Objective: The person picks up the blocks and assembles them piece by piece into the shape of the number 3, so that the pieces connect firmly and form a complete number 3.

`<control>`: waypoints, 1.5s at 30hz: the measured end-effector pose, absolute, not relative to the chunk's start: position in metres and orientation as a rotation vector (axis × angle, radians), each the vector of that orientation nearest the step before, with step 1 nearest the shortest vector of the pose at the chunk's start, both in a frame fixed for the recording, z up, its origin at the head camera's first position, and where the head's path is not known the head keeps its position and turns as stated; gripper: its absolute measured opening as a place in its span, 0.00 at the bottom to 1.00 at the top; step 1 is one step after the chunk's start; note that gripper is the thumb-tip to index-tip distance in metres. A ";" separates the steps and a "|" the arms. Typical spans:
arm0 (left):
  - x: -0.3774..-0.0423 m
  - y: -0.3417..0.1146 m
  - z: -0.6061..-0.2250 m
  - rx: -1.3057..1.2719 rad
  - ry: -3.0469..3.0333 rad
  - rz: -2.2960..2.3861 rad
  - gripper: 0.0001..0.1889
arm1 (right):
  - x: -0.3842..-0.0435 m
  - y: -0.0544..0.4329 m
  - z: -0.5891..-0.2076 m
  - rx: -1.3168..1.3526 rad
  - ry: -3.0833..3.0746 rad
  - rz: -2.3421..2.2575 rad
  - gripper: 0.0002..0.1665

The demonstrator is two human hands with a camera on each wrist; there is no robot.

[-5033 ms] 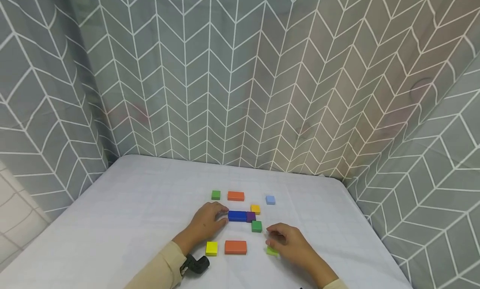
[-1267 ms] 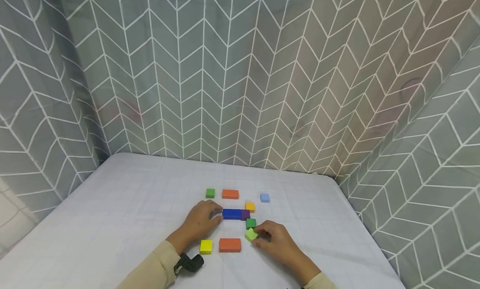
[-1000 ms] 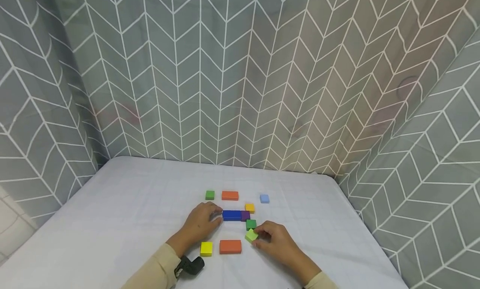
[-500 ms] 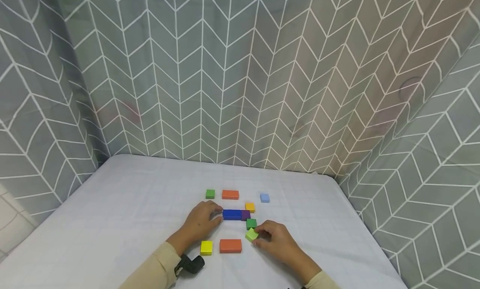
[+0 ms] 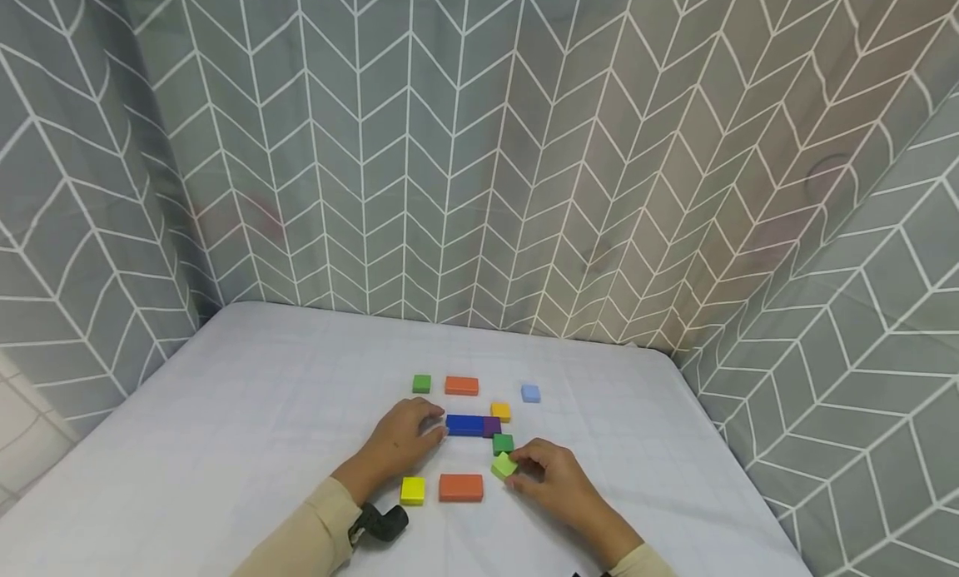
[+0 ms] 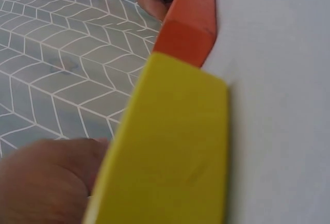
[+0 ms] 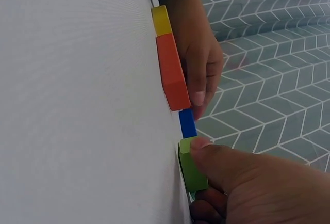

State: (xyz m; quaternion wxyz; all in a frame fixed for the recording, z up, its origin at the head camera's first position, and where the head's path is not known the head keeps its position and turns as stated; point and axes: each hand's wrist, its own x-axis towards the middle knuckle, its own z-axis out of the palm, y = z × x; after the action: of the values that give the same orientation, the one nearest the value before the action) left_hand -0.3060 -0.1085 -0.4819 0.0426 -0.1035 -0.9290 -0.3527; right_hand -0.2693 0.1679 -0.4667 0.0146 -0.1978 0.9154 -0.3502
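My right hand point(image 5: 558, 479) pinches a lime green block point(image 5: 504, 465) between thumb and fingers. The block is turned at an angle, its upper corner right at the dark green block point(image 5: 503, 445). In the right wrist view the thumb lies over the lime green block point(image 7: 192, 168). My left hand point(image 5: 400, 440) rests with bent, parted thumb and forefinger, fingertips right at the left end of a long blue block point(image 5: 464, 425). A purple block point(image 5: 491, 427) adjoins the blue one's right end. An orange-yellow block point(image 5: 500, 411) sits just above the purple one.
Nearer me lie a yellow block point(image 5: 412, 491) and an orange-red block point(image 5: 460, 488). Farther back are a green block point(image 5: 422, 384), another orange-red block point(image 5: 461, 385) and a light blue block point(image 5: 530, 393). A white sheet point(image 5: 300, 344) covers the surface; a patterned curtain point(image 5: 449, 144) hangs behind.
Since five seconds ago, my right hand has taken the lime green block leftward and away from me, up to the dark green block. Over the last second both hands have stayed nearly still.
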 end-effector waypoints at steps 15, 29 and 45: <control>-0.284 -0.094 -0.455 -0.462 -2.876 -0.981 0.16 | -0.268 0.170 -0.473 -0.701 2.870 -1.134 0.17; -0.266 -0.087 -0.438 -0.946 -3.029 -0.780 0.18 | -0.266 0.171 -0.475 -0.749 2.871 -1.110 0.16; -0.261 -0.078 -0.436 -0.954 -3.110 -0.608 0.09 | -0.265 0.171 -0.474 -0.760 2.880 -1.123 0.14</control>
State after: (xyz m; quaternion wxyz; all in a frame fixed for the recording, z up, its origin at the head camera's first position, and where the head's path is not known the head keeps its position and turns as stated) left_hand -0.2608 -0.0783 -0.4356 -0.0839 -0.2872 -0.9365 -0.1830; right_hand -0.2651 0.1706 -0.4743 -0.0208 -0.2387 0.9045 -0.3527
